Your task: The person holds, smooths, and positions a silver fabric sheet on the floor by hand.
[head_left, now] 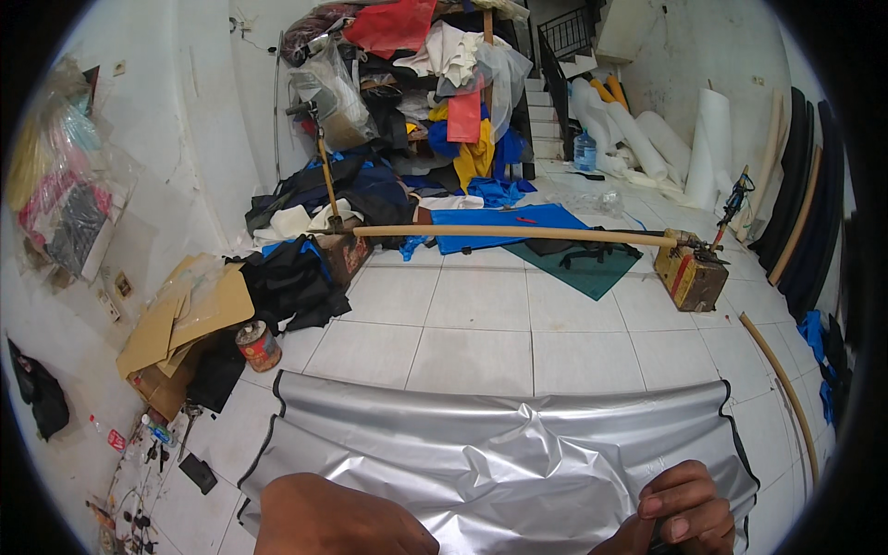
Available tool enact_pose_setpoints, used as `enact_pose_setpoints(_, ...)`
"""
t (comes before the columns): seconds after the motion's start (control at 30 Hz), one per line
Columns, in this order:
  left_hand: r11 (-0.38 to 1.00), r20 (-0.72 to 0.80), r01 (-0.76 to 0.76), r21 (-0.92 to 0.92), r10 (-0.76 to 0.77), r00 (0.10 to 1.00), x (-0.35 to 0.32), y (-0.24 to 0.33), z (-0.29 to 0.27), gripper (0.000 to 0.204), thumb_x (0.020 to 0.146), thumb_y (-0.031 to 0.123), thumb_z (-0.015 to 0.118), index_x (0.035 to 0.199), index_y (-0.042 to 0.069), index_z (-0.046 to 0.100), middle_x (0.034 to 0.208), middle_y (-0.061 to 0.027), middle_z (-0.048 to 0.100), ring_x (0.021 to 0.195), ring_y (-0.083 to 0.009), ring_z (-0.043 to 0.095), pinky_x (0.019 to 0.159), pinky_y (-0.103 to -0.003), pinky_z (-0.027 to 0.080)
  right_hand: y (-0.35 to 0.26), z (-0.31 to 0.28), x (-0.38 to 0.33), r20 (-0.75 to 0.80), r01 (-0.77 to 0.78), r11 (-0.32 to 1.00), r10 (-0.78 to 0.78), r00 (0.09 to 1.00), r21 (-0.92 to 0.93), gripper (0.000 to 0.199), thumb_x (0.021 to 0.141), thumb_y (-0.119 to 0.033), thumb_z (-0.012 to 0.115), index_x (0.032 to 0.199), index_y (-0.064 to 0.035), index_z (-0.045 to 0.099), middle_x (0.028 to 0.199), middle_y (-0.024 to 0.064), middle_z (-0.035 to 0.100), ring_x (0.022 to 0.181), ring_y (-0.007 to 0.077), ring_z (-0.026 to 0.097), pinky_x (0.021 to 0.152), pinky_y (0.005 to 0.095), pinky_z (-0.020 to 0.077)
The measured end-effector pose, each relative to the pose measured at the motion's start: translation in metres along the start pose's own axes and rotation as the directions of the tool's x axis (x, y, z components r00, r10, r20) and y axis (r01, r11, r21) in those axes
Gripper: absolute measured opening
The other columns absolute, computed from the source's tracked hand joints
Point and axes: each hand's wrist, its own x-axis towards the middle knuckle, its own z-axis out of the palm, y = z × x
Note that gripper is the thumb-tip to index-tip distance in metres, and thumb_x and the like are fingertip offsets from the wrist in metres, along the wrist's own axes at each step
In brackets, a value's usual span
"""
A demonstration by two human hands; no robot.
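Observation:
A large sheet of shiny silver fabric (pixel 490 435) with a dark edge binding lies spread over the white tiled floor (pixel 481 324) in front of me. My right hand (pixel 680 509) is at the lower right, fingers curled and pinching the near part of the silver fabric. At the bottom edge my left hand (pixel 338 518) rests on the fabric; only its back shows and its fingers are hidden.
A long cardboard tube (pixel 518 234) spans two boxes, one being a yellow-brown box (pixel 692 276) on the right. Piles of coloured cloth (pixel 435 111) fill the back. Cardboard sheets (pixel 185 319) and a tin can (pixel 259 345) sit at left. White rolls (pixel 666 139) lean at the back right.

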Motion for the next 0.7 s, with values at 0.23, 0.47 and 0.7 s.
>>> enact_pose_setpoints(0.23, 1.000, 0.017, 0.007, 0.012, -0.007, 1.000, -0.001, 0.002, 0.001, 0.055, 0.088, 0.038, 0.070, 0.114, -0.011, 0.066, 0.094, -0.0307, 0.070, 0.052, -0.0225, 0.066, 0.042, -0.029, 0.042, 0.001, 0.000, 0.000, 0.041, 0.056, 0.998, -0.055, 0.998, -0.024, 0.050, 0.097, -0.046, 0.050, 0.129, -0.0074, 0.051, 0.098, 0.0203, 0.064, 0.079, 0.0427, 0.065, 0.061, 0.0533, 0.0478)
enact_pose_setpoints(0.47, 0.998, -0.016, 0.030, 0.057, -0.030, 0.999, -0.003, 0.014, 0.009, 0.055, 0.088, 0.039, 0.070, 0.114, -0.010, 0.067, 0.094, -0.0298, 0.071, 0.055, -0.0230, 0.067, 0.045, -0.028, 0.043, 0.025, -0.030, -0.006, 0.205, 0.067, 0.992, -0.088, 0.975, 0.104, 0.017, 0.097, -0.021, 0.044, 0.086, -0.0074, 0.041, 0.096, 0.0120, 0.063, 0.077, 0.0339, 0.066, 0.061, 0.0455, 0.0545)
enact_pose_setpoints(0.7, 0.999, 0.011, 0.031, 0.032, -0.031, 0.999, -0.002, 0.007, 0.003, 0.055, 0.088, 0.039, 0.070, 0.114, -0.009, 0.068, 0.095, -0.0292, 0.071, 0.056, -0.0234, 0.067, 0.046, -0.029, 0.043, 0.023, -0.037, -0.009, 0.237, 0.059, 0.997, -0.068, 0.969, 0.046, 0.029, 0.096, -0.011, 0.043, 0.068, -0.0075, 0.036, 0.092, 0.0093, 0.061, 0.075, 0.0304, 0.067, 0.060, 0.0420, 0.0568)
